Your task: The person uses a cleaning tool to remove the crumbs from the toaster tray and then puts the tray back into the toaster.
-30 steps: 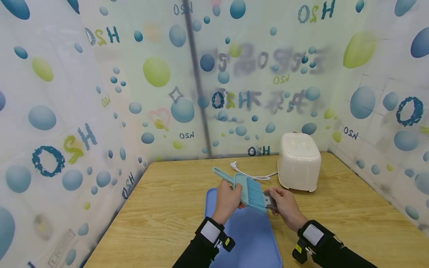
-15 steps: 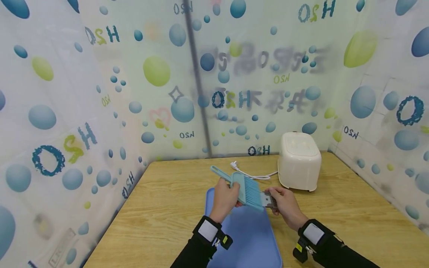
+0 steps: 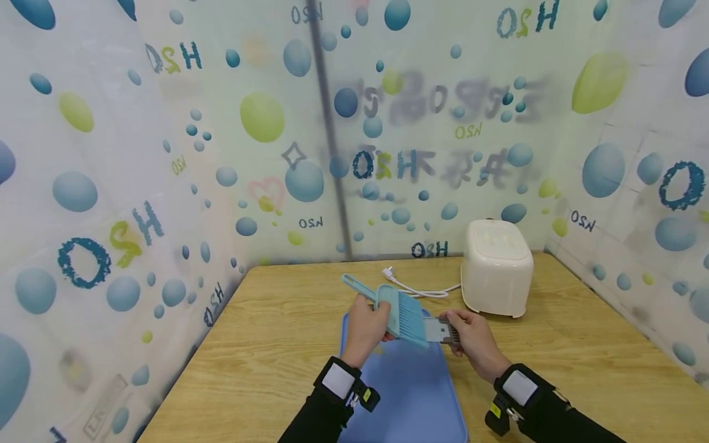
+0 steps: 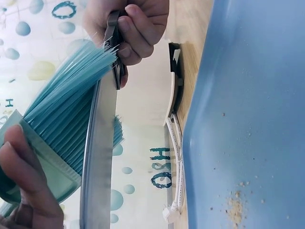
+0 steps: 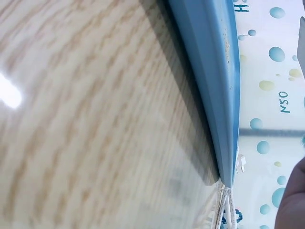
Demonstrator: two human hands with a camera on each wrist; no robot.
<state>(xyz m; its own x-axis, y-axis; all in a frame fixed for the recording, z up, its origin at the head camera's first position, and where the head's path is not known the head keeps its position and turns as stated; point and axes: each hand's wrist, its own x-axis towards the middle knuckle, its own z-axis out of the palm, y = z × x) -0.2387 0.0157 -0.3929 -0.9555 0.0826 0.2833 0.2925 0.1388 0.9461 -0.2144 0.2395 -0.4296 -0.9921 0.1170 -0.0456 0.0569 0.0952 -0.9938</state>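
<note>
My left hand (image 3: 365, 326) grips a light-blue hand brush (image 3: 407, 317) by the base of its handle, thumb on the block. Its bristles (image 4: 66, 114) lie against a thin metal crumb tray (image 3: 436, 330), some showing beyond its edge in the left wrist view. My right hand (image 3: 475, 341) pinches the crumb tray's dark grey end (image 4: 112, 43). Both hands are above a blue tray (image 3: 410, 394), on which crumbs (image 4: 235, 207) lie scattered, thickest in one small heap. In the right wrist view only part of my right hand (image 5: 291, 205) shows.
A cream toaster-like appliance (image 3: 496, 271) stands at the back right of the wooden table (image 3: 266, 344). Its white cord and plug (image 3: 412, 289) lie to its left, behind the blue tray. Patterned curtains (image 3: 277, 184) enclose the table at the back and sides.
My left hand has drawn the brush to the left along the crumb tray, so more bare metal shows between bristles and grey end. My right hand has hardly moved.
</note>
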